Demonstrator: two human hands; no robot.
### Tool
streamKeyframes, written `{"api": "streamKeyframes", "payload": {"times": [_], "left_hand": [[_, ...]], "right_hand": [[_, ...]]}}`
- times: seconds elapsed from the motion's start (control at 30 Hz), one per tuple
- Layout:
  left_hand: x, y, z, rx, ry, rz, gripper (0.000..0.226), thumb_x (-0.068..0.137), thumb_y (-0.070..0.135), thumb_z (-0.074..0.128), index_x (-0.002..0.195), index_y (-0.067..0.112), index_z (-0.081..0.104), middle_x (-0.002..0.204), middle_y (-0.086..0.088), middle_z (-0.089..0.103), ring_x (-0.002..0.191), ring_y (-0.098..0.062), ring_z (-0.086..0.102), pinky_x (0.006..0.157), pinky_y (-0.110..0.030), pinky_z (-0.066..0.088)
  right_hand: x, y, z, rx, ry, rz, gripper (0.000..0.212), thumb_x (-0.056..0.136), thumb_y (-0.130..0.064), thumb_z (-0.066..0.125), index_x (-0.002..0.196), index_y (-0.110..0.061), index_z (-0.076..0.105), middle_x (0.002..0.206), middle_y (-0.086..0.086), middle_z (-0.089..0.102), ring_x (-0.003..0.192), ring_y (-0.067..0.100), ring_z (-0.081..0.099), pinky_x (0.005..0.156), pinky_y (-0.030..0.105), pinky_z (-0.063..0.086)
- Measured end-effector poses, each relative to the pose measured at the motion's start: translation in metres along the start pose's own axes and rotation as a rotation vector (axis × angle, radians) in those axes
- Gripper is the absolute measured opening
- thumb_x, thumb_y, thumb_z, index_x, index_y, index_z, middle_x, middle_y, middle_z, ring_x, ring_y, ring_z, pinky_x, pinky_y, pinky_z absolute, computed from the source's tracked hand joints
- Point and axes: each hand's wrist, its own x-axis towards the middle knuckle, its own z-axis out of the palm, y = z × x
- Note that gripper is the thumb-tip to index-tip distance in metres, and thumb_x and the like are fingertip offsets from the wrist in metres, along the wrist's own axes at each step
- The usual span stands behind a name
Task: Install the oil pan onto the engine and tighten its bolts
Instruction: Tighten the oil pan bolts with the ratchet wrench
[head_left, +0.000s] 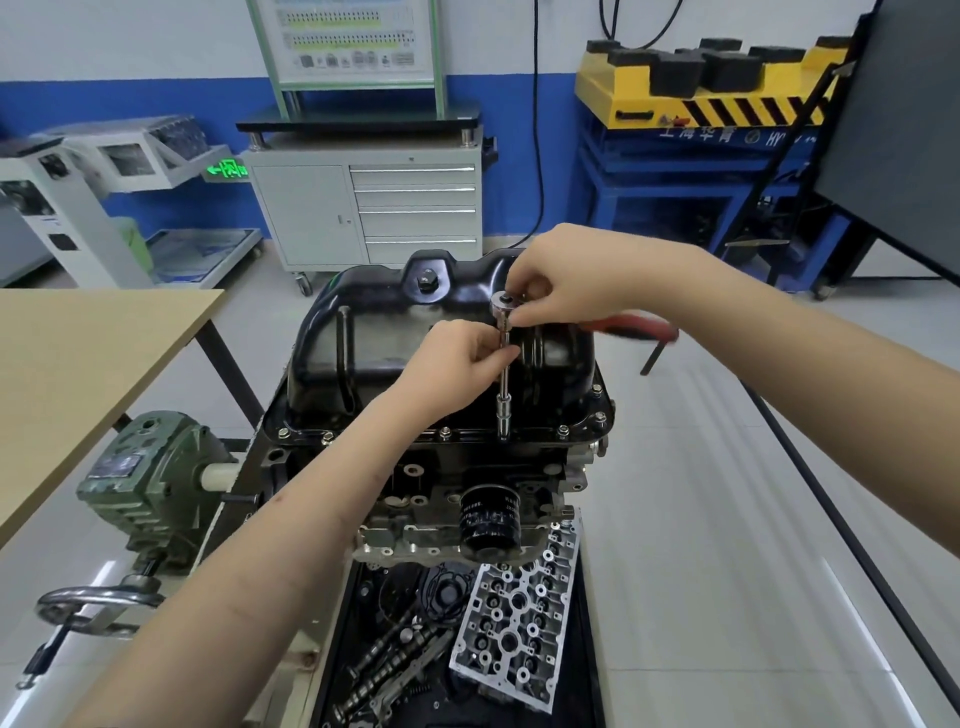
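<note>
Working from the left of the oil pan, I see the wooden counter standing off to that side with nothing of mine on it, and nearer me the green gearbox of the engine stand with its crank handle. The oil pan already sits on the upturned engine, its black flange lying flat along the block, with bolts showing along the near edge of that flange.

My left hand comes in over the pan's near side, and its grip pinches the extension bar partway up, fingers curled round the shaft. I judge this is to keep the bar upright and the socket seated on the flange bolt just right of the pan's middle.

My right hand is above the pan's right half, its grip closed round the ratchet head at the top of the bar. The red handle trails out blurred to the right of the pan. Holding at the head rather than the handle looks like spinning the bolt down lightly, not final torque.

Below the pan hangs the oil filter, and right of it lies a cylinder head.
</note>
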Motion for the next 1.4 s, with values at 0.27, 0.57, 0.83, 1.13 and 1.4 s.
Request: {"api": "streamKeyframes", "payload": {"times": [0.27,0.57,0.83,1.13,1.4], "left_hand": [[0.002,-0.001,-0.001,-0.014,-0.02,0.0,0.026,0.087,0.025,0.062,0.081,0.0,0.067,0.076,-0.013,0.07,0.077,-0.026,0.065,0.076,-0.034,0.05],[0.004,0.002,-0.003,0.044,-0.032,0.05,0.03,0.09,0.017,0.055,0.08,-0.011,0.061,0.078,-0.029,0.064,0.075,-0.037,0.062,0.075,-0.048,0.048],[0.002,-0.003,0.0,0.001,-0.042,0.029,0.03,0.088,0.023,0.059,0.082,-0.006,0.064,0.078,-0.021,0.068,0.078,-0.034,0.063,0.077,-0.045,0.05],[0.005,0.002,0.002,0.057,-0.025,0.022,0.039,0.089,0.019,0.057,0.059,-0.004,0.049,0.066,-0.028,0.056,0.058,-0.02,0.042,0.058,-0.033,0.032],[0.007,0.001,0.001,0.006,-0.071,-0.005,0.032,0.088,0.023,0.059,0.084,-0.009,0.063,0.084,-0.027,0.066,0.082,-0.036,0.064,0.083,-0.047,0.049]], "right_hand": [[-0.001,0.003,0.001,0.002,-0.005,0.035,0.03,0.081,-0.043,0.061,0.092,-0.015,0.066,0.074,-0.004,0.061,0.066,0.011,0.052,0.059,0.029,0.043],[0.001,0.001,-0.001,-0.021,-0.01,0.051,0.034,0.084,-0.04,0.057,0.085,-0.007,0.065,0.066,0.003,0.058,0.057,0.014,0.044,0.048,0.026,0.031],[-0.002,0.005,0.0,0.018,-0.02,0.009,0.028,0.085,-0.037,0.059,0.1,-0.015,0.065,0.082,0.0,0.063,0.071,0.015,0.052,0.063,0.029,0.042],[0.0,0.001,0.001,-0.019,-0.022,0.065,0.036,0.084,-0.042,0.057,0.083,-0.007,0.065,0.063,0.001,0.053,0.055,0.013,0.041,0.049,0.025,0.03],[-0.005,0.007,-0.001,0.04,-0.022,0.016,0.027,0.084,-0.036,0.061,0.101,-0.016,0.066,0.084,0.0,0.064,0.074,0.014,0.053,0.065,0.029,0.042]]}}
